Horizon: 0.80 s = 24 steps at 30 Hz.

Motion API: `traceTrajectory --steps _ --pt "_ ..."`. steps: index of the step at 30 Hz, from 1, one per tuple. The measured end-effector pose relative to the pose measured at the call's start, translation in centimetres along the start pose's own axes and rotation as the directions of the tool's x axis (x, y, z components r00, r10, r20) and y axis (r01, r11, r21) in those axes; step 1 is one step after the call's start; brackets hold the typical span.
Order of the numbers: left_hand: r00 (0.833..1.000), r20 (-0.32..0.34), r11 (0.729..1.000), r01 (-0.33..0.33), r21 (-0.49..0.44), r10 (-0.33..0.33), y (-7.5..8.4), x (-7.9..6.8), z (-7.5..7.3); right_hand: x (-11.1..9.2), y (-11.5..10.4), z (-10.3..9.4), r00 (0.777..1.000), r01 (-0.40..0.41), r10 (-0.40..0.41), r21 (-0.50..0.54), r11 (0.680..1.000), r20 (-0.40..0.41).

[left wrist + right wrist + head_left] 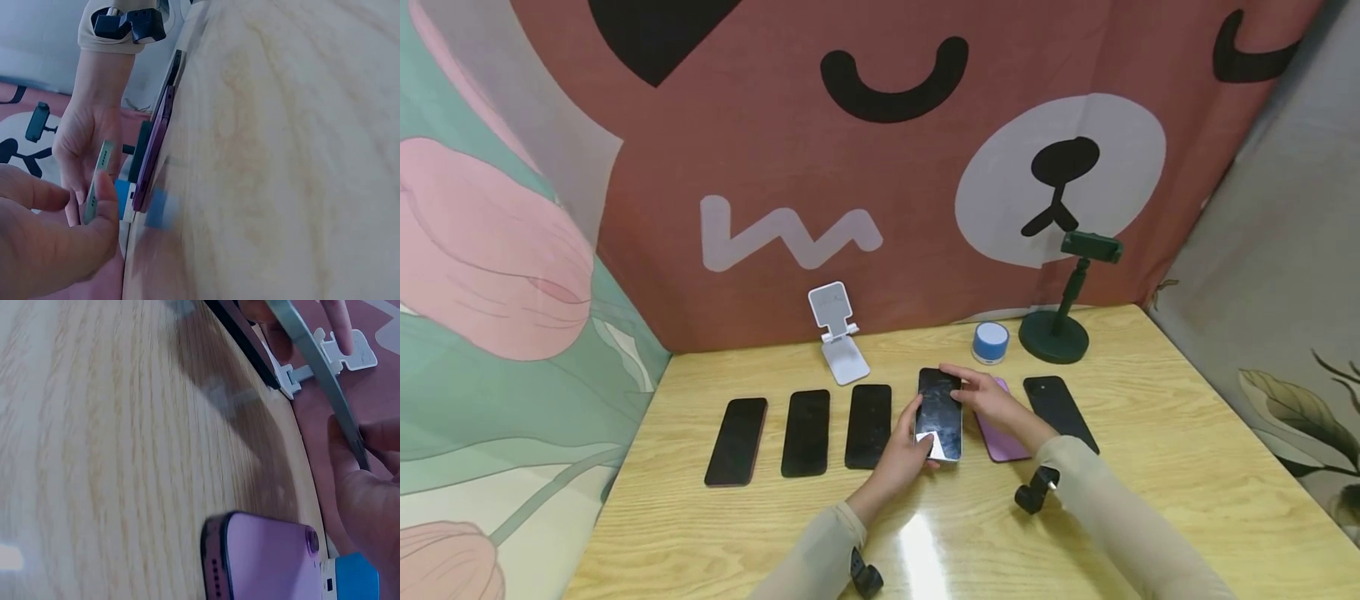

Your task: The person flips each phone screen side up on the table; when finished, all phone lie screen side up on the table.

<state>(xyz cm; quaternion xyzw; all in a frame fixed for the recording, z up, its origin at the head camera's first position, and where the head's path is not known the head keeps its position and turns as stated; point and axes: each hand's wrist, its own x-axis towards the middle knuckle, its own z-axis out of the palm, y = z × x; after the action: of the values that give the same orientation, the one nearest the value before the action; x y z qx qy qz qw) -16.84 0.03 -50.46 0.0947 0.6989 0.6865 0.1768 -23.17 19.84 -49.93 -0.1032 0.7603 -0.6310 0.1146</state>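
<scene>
Red-brown cloth backdrop (760, 150) at 12, soft folds, printed animal face: black curved eyes, pale oval muzzle. Green-and-pink floral cloth (482, 275) at 9, pale grey leaf-print cloth (1262, 292) at 3. Yellow wooden table (1180, 417), smooth, streaky grain, light glare near 6. Beige cloth sleeves (1120, 521) come in at 5 and 7.

Left hand (898, 447) grips the lower left side of a flat glossy black-screened phone with silvery edges (940, 407), thumb over the glass. Right hand (990, 398) pinches its upper right edge, narrow grip. Phone is held up off the wood, just right of table centre; pale edge has small holes, bright white patch at bottom of screen.

Clock from that phone now. At 2: dark green stand (1072, 289), round disc base, thin pole, clamp head. At 10: white hinged folding stand (839, 335), grey pad. At 9: row of three black rounded-rectangle phones (868, 427), shiny, leftmost reddish-edged. At 3: black phone (1062, 412), camera end up top; nearer, purple phone (1004, 442), smooth back, dark rim, partly under right hand. At 1: short blue cylinder with white top (991, 342). Small black wrist cameras (1033, 492) on both cuffs.
</scene>
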Motion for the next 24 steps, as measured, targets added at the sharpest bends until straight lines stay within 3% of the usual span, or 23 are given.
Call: traceTrajectory --steps 8,24 --pt "0.997 -0.079 0.959 0.021 0.281 0.001 -0.4 -0.4 0.2 -0.2 0.4 0.0 0.996 -0.047 0.050 -0.048 0.998 0.069" --pt "0.996 -0.049 0.943 -0.059 0.327 0.079 -0.4 -1.1 0.9 0.0 0.5 0.3 0.993 -0.088 0.089 -0.022 0.996 0.076"
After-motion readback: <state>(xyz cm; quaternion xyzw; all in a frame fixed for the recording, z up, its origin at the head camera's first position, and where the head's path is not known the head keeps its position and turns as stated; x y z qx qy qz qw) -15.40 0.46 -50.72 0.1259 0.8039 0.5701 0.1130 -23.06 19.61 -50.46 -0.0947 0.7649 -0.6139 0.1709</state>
